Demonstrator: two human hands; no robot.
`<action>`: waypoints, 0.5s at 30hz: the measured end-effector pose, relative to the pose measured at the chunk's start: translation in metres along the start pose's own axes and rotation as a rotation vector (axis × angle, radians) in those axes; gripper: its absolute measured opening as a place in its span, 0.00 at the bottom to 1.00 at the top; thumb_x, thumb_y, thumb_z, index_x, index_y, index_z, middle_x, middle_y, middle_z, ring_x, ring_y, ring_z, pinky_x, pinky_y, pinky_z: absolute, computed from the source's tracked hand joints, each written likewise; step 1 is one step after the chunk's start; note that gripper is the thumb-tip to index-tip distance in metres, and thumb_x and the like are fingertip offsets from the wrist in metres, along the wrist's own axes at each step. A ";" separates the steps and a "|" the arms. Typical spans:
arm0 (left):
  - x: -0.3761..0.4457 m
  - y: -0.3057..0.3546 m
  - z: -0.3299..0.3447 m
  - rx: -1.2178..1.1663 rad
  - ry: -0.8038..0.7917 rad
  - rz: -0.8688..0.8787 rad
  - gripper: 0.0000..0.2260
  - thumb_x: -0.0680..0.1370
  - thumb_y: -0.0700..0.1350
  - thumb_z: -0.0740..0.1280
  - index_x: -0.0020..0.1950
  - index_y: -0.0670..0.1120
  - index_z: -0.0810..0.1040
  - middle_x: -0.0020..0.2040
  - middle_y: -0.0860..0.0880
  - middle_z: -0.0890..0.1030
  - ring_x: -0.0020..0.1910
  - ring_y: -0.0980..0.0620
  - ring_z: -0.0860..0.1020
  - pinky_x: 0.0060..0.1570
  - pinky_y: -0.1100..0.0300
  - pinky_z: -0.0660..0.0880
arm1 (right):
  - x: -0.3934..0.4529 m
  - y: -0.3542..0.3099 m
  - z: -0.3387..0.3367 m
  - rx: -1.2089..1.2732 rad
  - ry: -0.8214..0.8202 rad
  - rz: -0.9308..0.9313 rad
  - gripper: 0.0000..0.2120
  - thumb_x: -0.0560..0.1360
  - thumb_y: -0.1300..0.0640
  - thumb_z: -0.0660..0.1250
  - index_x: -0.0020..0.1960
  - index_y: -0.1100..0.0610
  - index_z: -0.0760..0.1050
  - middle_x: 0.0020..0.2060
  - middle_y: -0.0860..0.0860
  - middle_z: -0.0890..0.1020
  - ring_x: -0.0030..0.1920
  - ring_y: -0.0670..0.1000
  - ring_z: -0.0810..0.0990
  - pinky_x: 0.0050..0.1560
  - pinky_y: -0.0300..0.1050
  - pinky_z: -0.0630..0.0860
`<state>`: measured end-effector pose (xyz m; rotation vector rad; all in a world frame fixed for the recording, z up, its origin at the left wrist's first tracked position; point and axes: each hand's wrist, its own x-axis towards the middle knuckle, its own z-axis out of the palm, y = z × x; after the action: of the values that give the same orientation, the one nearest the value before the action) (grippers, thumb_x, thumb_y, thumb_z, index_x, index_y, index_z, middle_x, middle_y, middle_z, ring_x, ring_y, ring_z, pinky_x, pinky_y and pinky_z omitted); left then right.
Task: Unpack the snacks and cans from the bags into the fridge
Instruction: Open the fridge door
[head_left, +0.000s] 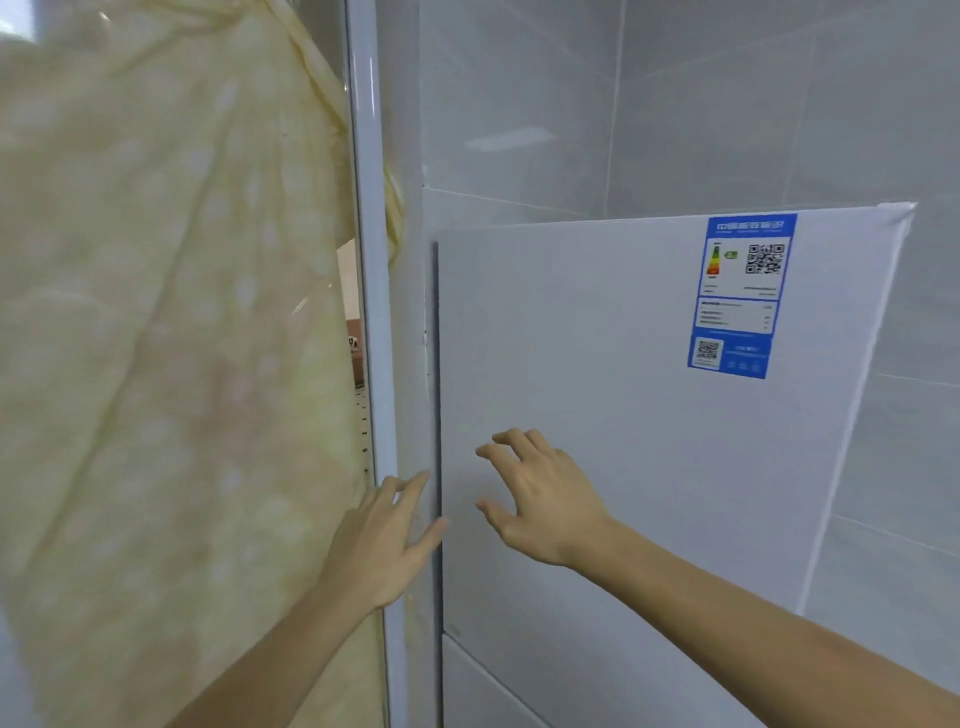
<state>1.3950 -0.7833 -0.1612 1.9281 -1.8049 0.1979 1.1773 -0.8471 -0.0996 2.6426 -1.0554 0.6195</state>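
A white fridge stands in front of me with its upper door (623, 415) closed; a blue energy label (743, 296) is stuck near its top right corner. My left hand (382, 540) reaches to the door's left edge, fingers spread at the dark gap beside it, holding nothing. My right hand (540, 499) hovers flat in front of the door face, fingers apart and empty. A seam low down marks a second door (493, 691) below. No bags, snacks or cans are in view.
A pale yellow patterned curtain (171, 338) hangs behind a glass pane on the left, edged by a white frame post (374, 312) right beside the fridge. Grey tiled wall (675, 104) rises behind and to the right of the fridge.
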 end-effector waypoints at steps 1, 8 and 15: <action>0.003 -0.007 0.015 -0.043 -0.037 -0.021 0.38 0.75 0.71 0.44 0.83 0.57 0.56 0.72 0.53 0.71 0.71 0.52 0.70 0.62 0.54 0.73 | 0.013 0.002 0.008 -0.028 -0.018 -0.027 0.27 0.80 0.43 0.63 0.75 0.52 0.67 0.74 0.51 0.69 0.71 0.56 0.69 0.65 0.52 0.73; 0.069 -0.055 0.097 -0.354 -0.183 -0.071 0.29 0.83 0.63 0.55 0.82 0.55 0.56 0.76 0.53 0.67 0.75 0.52 0.67 0.69 0.50 0.71 | 0.131 0.015 0.049 -0.337 -0.007 -0.152 0.25 0.73 0.51 0.68 0.69 0.56 0.74 0.67 0.57 0.76 0.68 0.60 0.74 0.76 0.56 0.64; 0.170 -0.062 0.111 -0.535 -0.078 -0.017 0.31 0.82 0.64 0.58 0.81 0.50 0.57 0.71 0.48 0.71 0.66 0.45 0.76 0.57 0.53 0.76 | 0.224 0.015 0.050 -0.615 -0.001 -0.214 0.19 0.70 0.55 0.66 0.61 0.57 0.77 0.59 0.55 0.79 0.66 0.59 0.75 0.80 0.57 0.55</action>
<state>1.4502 -0.9846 -0.2013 1.5809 -1.6703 -0.3396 1.3278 -1.0103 -0.0394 2.1659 -0.7839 0.1999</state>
